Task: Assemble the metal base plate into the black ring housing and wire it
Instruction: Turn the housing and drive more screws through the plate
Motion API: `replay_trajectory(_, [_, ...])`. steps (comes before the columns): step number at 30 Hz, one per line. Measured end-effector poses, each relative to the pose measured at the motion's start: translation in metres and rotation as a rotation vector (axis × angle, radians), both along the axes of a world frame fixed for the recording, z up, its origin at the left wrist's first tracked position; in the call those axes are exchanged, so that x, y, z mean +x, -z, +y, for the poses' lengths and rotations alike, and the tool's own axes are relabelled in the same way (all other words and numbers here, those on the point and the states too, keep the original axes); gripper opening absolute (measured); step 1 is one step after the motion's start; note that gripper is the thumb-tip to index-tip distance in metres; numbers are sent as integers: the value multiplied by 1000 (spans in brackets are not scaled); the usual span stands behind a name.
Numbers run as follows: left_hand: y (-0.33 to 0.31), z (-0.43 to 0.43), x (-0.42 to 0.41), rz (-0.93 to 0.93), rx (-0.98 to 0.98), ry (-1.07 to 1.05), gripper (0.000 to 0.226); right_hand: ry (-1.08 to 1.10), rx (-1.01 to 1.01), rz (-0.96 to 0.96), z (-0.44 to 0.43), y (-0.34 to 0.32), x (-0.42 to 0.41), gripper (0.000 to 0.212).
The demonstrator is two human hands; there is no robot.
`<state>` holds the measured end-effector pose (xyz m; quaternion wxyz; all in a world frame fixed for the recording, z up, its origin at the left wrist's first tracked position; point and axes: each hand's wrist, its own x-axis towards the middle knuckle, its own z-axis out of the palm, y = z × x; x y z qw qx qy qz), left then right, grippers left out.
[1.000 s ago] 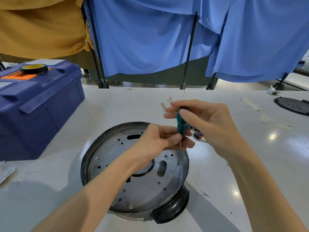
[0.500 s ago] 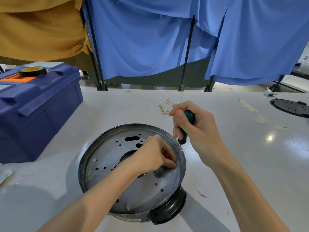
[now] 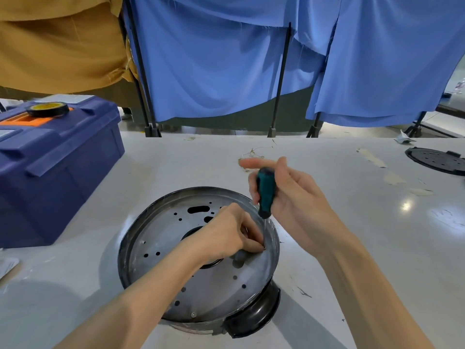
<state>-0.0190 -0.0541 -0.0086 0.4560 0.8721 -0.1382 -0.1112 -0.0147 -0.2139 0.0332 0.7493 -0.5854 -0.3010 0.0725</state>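
- Metal base plate (image 3: 156,235), round, silver and perforated, sits inside the black ring housing (image 3: 254,316) on the white table (image 3: 364,260), holes upward, likely so fasteners can go in from above.
- Left hand (image 3: 226,235) rests on the plate, fingertips pinched on a tiny metal piece (image 3: 264,247) by the right rim, probably steadying it over a hole.
- Right hand (image 3: 294,197) grips the teal-handled screwdriver (image 3: 264,192) upright just above that spot, fingers curled round the handle, index finger straight.
- Dark blue plastic toolbox (image 3: 57,167) stands well apart, far left.
- A second ago the left hand was raised at the screwdriver's tip; now it is down on the plate. The right index finger has uncurled in the last half second.
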Motion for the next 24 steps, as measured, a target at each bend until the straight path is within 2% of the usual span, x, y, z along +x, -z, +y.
replay_trajectory(2, [1,0,0,-7,9,15,6,-26,52,42,-2,-2,2,32])
replay_trajectory(6, [0,-2,-2,-15,-18,-19,13,123,114,28,-5,-2,3,23])
replay_trajectory(10, [-11,-11,-6,-43,-319,-51,31,227,109,48,-5,2,-1,14])
replay_trajectory(12, [-15,-14,-7,-56,-454,-76,32,177,102,82,-3,2,-4,21])
replay_trajectory(14, [-15,-14,-9,-65,-531,-93,22,94,105,123,-1,1,-6,41])
replay_trajectory(16, [-15,-13,-10,-65,-570,-84,14,63,121,150,-3,0,-5,42])
replay_trajectory(19, [-17,-10,-11,-28,-554,-17,10,44,102,97,-10,-2,0,29])
replay_trajectory(22, [-18,-5,-11,35,-533,42,20,3,54,-16,-17,-5,3,30])
replay_trajectory(24, [-19,-5,-11,62,-580,47,20,134,16,-73,-17,-4,3,29])
